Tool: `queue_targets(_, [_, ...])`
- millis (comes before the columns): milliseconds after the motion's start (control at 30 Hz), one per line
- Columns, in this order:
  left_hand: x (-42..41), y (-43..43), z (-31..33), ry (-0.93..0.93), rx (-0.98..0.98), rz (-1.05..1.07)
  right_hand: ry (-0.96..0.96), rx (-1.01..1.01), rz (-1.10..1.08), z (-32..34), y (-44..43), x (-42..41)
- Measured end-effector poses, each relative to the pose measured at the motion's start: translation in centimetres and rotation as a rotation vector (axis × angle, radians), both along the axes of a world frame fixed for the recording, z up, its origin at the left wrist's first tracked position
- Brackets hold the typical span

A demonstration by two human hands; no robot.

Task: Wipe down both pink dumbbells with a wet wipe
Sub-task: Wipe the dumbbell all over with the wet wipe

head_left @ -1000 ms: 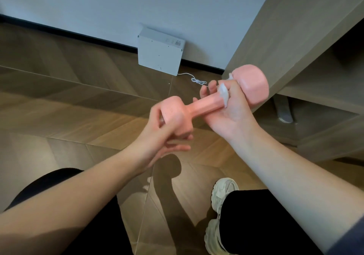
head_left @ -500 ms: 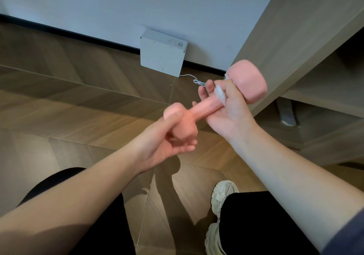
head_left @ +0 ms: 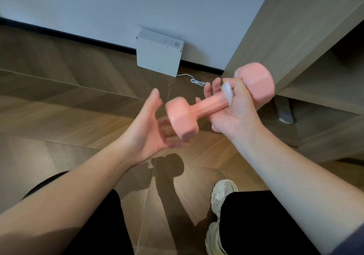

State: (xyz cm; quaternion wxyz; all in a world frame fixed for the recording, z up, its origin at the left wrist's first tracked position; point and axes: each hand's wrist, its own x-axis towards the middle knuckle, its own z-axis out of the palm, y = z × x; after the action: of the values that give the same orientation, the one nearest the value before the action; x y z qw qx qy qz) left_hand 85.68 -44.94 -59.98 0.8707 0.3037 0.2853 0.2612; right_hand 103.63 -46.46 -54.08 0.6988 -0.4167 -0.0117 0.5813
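Observation:
One pink dumbbell [head_left: 208,107] is held in the air over the floor, its near head low at the centre and its far head up at the right. My right hand [head_left: 234,113] grips the handle close to the far head, with a white wet wipe [head_left: 227,93] pressed between its fingers and the handle. My left hand [head_left: 151,130] is spread open just left of and below the near head, fingers blurred, a small gap between it and the dumbbell. A second dumbbell is not in view.
A wooden shelf unit [head_left: 307,44] stands at the right, with something grey [head_left: 284,111] under its lower shelf. A white box [head_left: 158,52] with a white cable [head_left: 197,81] leans on the wall. My knees and a pale shoe [head_left: 221,211] are below, on the wood floor.
My left hand has let go of the near head and opened, drawing back to the left. My right hand keeps its grip on the handle and wipe.

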Motion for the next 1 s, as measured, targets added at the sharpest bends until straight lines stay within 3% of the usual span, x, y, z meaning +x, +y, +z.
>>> queue_targets(67, [0.3, -0.6, 0.2, 0.08, -0.146, -0.152, -0.08, -0.012, 0.024, -0.1, -0.3, -0.5])
queue_targets(100, [0.6, -0.9, 0.3, 0.126, -0.094, -0.163, -0.103, -0.005, 0.03, -0.2, -0.4, -0.9])
queue_targets(233, [0.8, -1.1, -0.1, 0.191, 0.534, 0.303, 0.042, 0.01, 0.0, 0.2, 0.2, -0.8])
queue_targets(300, [0.8, -0.7, 0.2, 0.109, 0.388, 0.31, 0.1, 0.015, -0.01, 0.4, 0.3, -0.6])
queue_targets(367, [0.8, -0.6, 0.0, 0.093, 0.05, 0.101, 0.003, 0.013, 0.033, 0.2, 0.1, -0.9])
queue_targets(433, [0.8, -1.2, 0.4, 0.146, -0.09, -0.074, -0.098, 0.003, 0.072, -0.3, -0.1, -1.3])
queue_targets(500, [0.9, -1.4, 0.1, 0.165, 0.068, 0.045, -0.103, -0.001, 0.086, -0.4, 0.0, -1.4])
queue_targets(600, [0.6, -1.2, 0.0, 0.266, 0.604, 0.251, 0.005, -0.026, 0.039, -0.2, 0.4, -1.0])
queue_targets(633, [0.8, -1.2, -0.2, 0.224, 0.586, 0.244, 0.025, -0.025, 0.03, -0.2, 0.3, -1.0])
queue_targets(733, [1.3, -1.8, 0.4, 0.092, 0.295, 0.118, -0.046, -0.029, 0.039, -0.3, 0.2, -1.1])
queue_targets(867, [1.5, -2.2, 0.6, 0.079, 0.317, 0.108, -0.138, -0.06, 0.061, -0.7, -0.2, -1.3])
queue_targets(1000, [1.5, -2.7, 0.9, 0.14, 0.181, 0.136, -0.351, -0.137, 0.199, -1.7, -0.6, -1.9])
